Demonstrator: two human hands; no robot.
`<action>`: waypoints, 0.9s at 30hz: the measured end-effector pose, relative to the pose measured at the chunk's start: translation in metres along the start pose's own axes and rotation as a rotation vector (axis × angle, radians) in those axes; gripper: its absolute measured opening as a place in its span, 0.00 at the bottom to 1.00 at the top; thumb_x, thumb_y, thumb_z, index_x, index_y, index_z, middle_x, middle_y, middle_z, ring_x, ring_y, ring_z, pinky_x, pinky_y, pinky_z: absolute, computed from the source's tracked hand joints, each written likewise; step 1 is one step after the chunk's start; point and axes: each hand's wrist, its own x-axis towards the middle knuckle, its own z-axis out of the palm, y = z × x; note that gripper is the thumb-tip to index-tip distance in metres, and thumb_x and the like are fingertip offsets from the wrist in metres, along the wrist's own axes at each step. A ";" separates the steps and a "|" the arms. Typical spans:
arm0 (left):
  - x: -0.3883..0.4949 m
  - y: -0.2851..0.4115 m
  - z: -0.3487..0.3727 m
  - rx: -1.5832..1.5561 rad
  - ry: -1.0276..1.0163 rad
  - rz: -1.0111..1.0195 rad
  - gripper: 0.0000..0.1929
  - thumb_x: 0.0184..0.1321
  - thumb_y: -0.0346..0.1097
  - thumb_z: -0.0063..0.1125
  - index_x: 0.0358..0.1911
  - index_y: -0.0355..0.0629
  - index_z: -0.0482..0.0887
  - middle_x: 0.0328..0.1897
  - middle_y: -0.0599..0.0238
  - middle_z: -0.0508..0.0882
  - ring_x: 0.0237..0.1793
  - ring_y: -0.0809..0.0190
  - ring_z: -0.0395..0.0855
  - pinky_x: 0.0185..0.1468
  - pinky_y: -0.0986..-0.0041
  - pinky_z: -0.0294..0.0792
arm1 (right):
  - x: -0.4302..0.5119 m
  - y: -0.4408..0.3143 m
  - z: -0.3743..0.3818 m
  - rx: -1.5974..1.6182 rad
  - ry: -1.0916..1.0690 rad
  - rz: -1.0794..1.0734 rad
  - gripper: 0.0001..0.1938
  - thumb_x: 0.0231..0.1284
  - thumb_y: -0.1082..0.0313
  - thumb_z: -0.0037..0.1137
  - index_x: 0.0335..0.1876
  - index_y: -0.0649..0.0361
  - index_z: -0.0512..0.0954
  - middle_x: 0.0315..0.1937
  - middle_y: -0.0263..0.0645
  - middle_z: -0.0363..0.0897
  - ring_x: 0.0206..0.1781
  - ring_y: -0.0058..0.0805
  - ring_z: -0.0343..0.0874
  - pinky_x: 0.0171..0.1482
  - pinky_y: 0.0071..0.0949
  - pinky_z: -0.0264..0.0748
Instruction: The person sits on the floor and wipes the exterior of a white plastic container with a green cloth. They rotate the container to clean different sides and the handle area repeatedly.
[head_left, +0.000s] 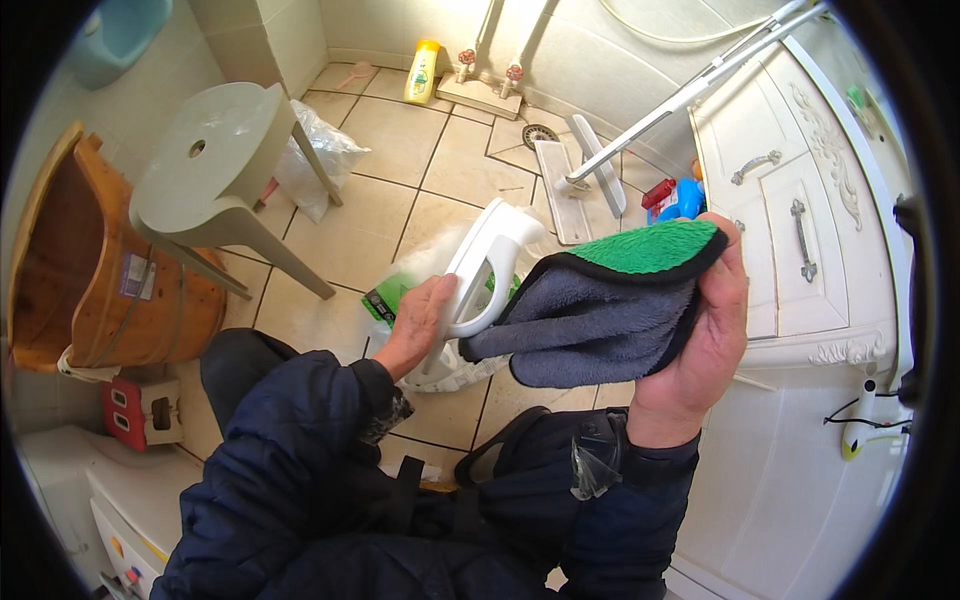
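My left hand (420, 319) grips a white plastic object with a loop handle (491, 255); its exact kind is unclear. Folded over in my right hand (712, 330) is a microfiber cloth (607, 319), green on one face and grey on the other, with black edging. The cloth's left tip reaches the foot of the white handle, and I cannot tell whether they touch. Behind and under my left hand lies clear plastic packaging (427, 262) with green printing, partly hidden by the hand and the white object.
A grey plastic stool (202, 150) and a wooden tub (112, 285) stand left. A flat mop (566, 195) leans toward a white cabinet (795, 225) at right. Near the wall are a yellow bottle (422, 71), valved pipes (514, 73) and a floor drain (538, 136). A blue bottle (679, 201) lies by the cabinet.
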 end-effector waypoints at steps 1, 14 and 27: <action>0.000 -0.001 0.001 -0.006 0.001 0.018 0.25 0.81 0.55 0.51 0.41 0.36 0.84 0.35 0.71 0.81 0.38 0.72 0.74 0.45 0.75 0.70 | 0.001 -0.001 0.001 0.008 -0.022 -0.011 0.12 0.80 0.65 0.50 0.59 0.61 0.76 0.51 0.37 0.83 0.56 0.26 0.83 0.65 0.29 0.78; 0.000 0.006 -0.003 0.043 -0.024 -0.048 0.26 0.81 0.57 0.48 0.40 0.37 0.81 0.33 0.70 0.78 0.35 0.70 0.73 0.43 0.74 0.70 | 0.000 0.154 -0.059 -0.610 0.155 0.171 0.06 0.77 0.70 0.57 0.50 0.64 0.78 0.41 0.29 0.78 0.44 0.16 0.73 0.49 0.19 0.72; 0.005 0.006 -0.004 -0.003 0.043 -0.054 0.27 0.81 0.59 0.49 0.38 0.38 0.81 0.32 0.73 0.77 0.34 0.72 0.71 0.41 0.76 0.68 | 0.014 0.020 -0.050 -0.532 -0.301 0.417 0.05 0.66 0.74 0.57 0.42 0.66 0.79 0.33 0.26 0.79 0.35 0.10 0.72 0.39 0.14 0.68</action>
